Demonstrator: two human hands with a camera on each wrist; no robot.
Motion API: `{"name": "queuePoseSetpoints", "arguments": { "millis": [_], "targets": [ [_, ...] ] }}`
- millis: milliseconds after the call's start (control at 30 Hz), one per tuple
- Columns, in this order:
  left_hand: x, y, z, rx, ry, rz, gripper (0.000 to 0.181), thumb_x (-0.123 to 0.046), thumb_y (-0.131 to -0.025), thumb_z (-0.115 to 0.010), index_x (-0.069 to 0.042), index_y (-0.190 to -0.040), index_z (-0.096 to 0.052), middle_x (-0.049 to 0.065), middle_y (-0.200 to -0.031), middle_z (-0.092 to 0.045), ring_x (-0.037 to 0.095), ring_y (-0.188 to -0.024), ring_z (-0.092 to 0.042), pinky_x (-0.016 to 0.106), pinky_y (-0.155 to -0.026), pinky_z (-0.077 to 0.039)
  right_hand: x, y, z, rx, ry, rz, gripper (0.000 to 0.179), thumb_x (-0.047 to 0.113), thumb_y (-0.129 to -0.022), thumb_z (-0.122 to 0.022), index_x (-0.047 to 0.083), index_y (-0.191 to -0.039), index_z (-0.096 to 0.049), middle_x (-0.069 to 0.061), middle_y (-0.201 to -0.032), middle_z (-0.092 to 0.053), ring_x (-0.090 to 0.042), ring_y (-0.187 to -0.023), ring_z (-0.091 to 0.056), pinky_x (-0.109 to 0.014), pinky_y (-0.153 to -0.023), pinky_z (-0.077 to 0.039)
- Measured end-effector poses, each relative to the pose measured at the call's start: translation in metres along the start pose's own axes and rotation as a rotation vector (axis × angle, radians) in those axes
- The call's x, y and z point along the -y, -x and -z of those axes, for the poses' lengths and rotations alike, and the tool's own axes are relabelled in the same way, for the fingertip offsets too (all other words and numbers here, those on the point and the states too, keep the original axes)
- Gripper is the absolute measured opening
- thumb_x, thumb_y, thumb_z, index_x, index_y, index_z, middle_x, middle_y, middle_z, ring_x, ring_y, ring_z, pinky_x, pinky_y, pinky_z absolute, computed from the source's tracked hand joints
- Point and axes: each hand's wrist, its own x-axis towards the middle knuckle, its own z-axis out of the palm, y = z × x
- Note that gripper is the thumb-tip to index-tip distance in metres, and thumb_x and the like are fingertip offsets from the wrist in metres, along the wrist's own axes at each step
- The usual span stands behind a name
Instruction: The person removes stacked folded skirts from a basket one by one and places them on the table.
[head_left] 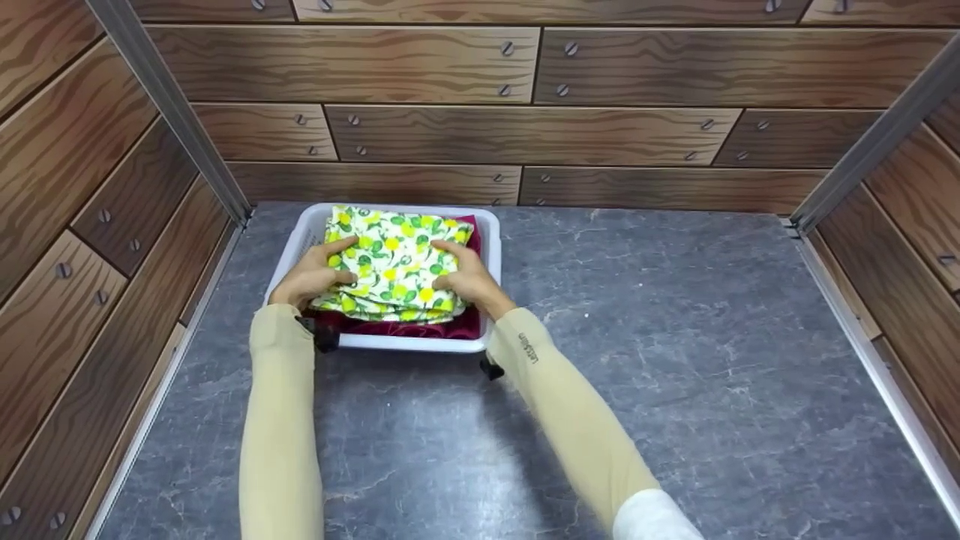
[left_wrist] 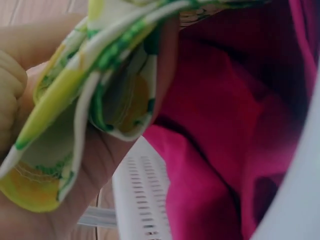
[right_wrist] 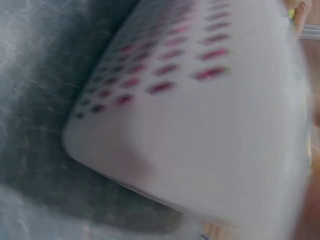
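Observation:
A folded white cloth (head_left: 394,259) with a yellow lemon and green leaf print lies over dark magenta fabric (head_left: 465,326) in a white plastic basket (head_left: 412,343). My left hand (head_left: 311,274) grips the cloth's left side. In the left wrist view, the layered edge of the cloth (left_wrist: 120,55) bends between thumb and fingers, with the magenta fabric (left_wrist: 205,145) just below. At the right side, my right hand (head_left: 472,281) holds the cloth with thumb and a finger on top; its other fingers are hidden. The basket's perforated wall (right_wrist: 200,135) fills most of the right wrist view.
The basket stands on a grey marbled floor (head_left: 660,360), near the back left corner. Wood-plank panels (head_left: 525,135) rise behind and on both sides, with metal posts (head_left: 176,112) at the corners.

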Motion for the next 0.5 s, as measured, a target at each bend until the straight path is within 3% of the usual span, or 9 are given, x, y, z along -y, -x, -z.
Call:
{"name": "queuePoseSetpoints", "arguments": {
  "millis": [133,233,333,500],
  "targets": [
    [-0.007,0.006,-0.001,-0.044,0.014,-0.045,0.072,-0.002,-0.097,-0.061,-0.013,-0.161,-0.03,0.015,-0.165,-0.022,0.007,-0.042,-0.032,0.023,-0.049,-0.039,0.013,0.003,0.009,-0.002,-0.027,0.055,0.076,-0.015,-0.081,-0.063,0.005,-0.152,-0.045,-0.015,-0.158,-0.038,-0.022,-0.112,-0.049,-0.027,-0.074,-0.05],
    [-0.015,0.008,-0.004,-0.063,0.029,-0.078,0.072,-0.003,-0.096,-0.063,-0.013,-0.16,-0.031,0.014,-0.165,-0.025,0.007,-0.042,-0.032,0.023,-0.049,-0.04,0.018,0.007,0.018,-0.002,-0.058,0.074,0.077,-0.015,-0.082,-0.063,0.006,-0.153,-0.043,-0.013,-0.16,-0.035,-0.026,-0.123,-0.046,-0.029,-0.076,-0.052],
    [-0.023,0.007,-0.008,-0.075,0.027,-0.106,0.072,-0.002,-0.096,-0.064,-0.013,-0.16,-0.032,0.014,-0.164,-0.026,0.007,-0.042,-0.033,0.022,-0.05,-0.041,0.02,0.011,0.029,-0.015,-0.069,0.086,0.077,-0.014,-0.082,-0.063,0.007,-0.154,-0.043,-0.012,-0.161,-0.033,-0.024,-0.122,-0.047,-0.029,-0.079,-0.053],
    [-0.038,0.006,-0.018,-0.113,0.016,-0.149,0.073,0.001,-0.093,-0.065,-0.008,-0.158,-0.034,0.018,-0.161,-0.03,0.005,-0.045,-0.035,0.02,-0.055,-0.044,0.026,0.017,0.045,-0.026,-0.131,0.098,0.079,-0.016,-0.082,-0.063,0.008,-0.154,-0.043,-0.015,-0.155,-0.037,-0.02,-0.091,-0.058,-0.027,-0.074,-0.056]
  ]
}}
